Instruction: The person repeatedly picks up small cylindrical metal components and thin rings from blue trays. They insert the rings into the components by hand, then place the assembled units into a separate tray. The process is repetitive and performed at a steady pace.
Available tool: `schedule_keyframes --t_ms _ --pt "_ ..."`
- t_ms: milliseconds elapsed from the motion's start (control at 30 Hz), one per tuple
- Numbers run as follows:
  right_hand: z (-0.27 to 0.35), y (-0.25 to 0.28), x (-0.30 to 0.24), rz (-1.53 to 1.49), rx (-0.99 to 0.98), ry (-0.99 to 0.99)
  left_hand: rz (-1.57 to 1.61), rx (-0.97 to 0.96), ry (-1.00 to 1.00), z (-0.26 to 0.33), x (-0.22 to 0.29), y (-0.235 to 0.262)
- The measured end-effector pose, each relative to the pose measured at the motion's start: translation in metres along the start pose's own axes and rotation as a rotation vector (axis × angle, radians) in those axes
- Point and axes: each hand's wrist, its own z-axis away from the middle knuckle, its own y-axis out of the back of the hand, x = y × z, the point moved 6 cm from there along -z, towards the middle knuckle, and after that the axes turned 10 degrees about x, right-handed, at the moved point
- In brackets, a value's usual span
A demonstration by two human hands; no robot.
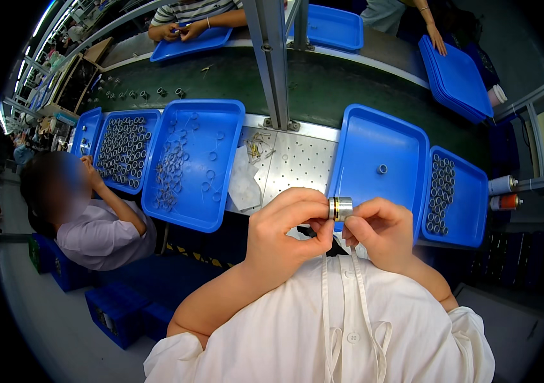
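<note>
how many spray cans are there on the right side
2. One white spray can with a red band lies on the right ledge, and one red-orange spray can lies just below it. More may be hidden past the dark frame edge.

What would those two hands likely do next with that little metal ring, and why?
Probably set the ring into the tray just behind it. Both hands, left and right, pinch the ring, and one similar piece already lies in that tray.
</note>
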Motion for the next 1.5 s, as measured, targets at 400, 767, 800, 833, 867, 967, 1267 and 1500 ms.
schedule_keyframes --t_ms 400,767,800,833,867,967,1267,1500 --pt "0.001 -0.003 -0.021 0.252 0.050 0.521 -0.054 0.081 -0.138 0.003 0.006 -0.001" --pt "0.009 -0.001 -0.027 0.362 0.046 0.612 -0.074 0.049 -0.127 0.004 0.009 -0.003" --pt "0.008 -0.002 -0.029 0.372 0.030 0.621 -0.026 0.044 -0.088 0.004 0.007 -0.003" --pt "0.006 -0.004 -0.032 0.383 0.015 0.630 0.011 0.033 -0.028 0.004 0.003 -0.003" --pt "0.006 -0.004 -0.035 0.396 0.003 0.640 0.052 0.018 0.031 0.003 -0.001 -0.003" --pt "0.004 0.002 -0.021 0.299 0.020 0.519 0.127 -0.010 0.130 0.003 -0.005 -0.005" --pt "0.005 0.002 -0.024 0.287 0.005 0.561 0.010 0.025 -0.027 0.004 0.006 -0.003" --pt "0.009 -0.004 -0.033 0.411 0.005 0.643 -0.057 0.040 -0.130 0.004 0.012 -0.001"
